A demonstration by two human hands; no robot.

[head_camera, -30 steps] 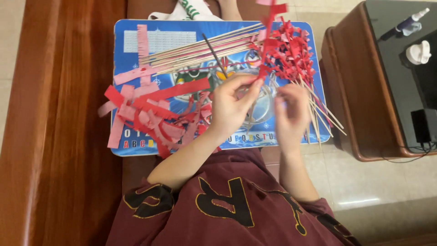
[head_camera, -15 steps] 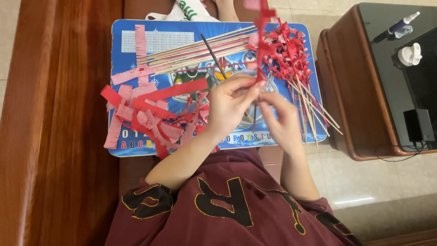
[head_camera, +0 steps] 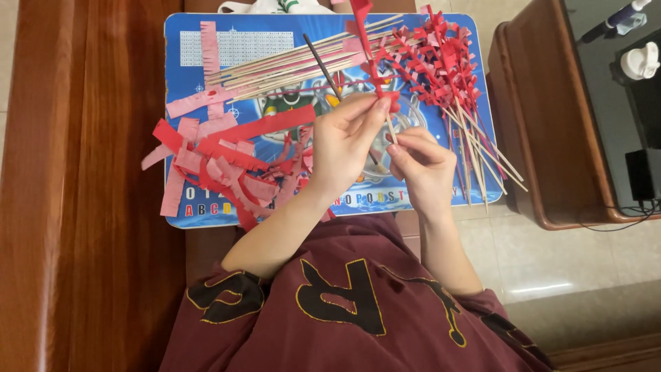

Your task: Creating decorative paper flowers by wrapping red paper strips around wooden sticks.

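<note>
Thin wooden skewer [head_camera: 390,127] wrapped with fringed red paper strip [head_camera: 368,52], pinched between both hands over blue plastic board [head_camera: 275,41]. Left hand [head_camera: 344,141] fingers closed on paper, right hand [head_camera: 423,165] closed on stick's lower end. Finished red-wrapped skewers [head_camera: 447,69] right of grip, loose pink and red fringed strips [head_camera: 220,162] left.

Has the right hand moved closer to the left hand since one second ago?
Yes. The right hand has shifted left along the blue board and now nearly touches the left hand at the thin stick.
</note>
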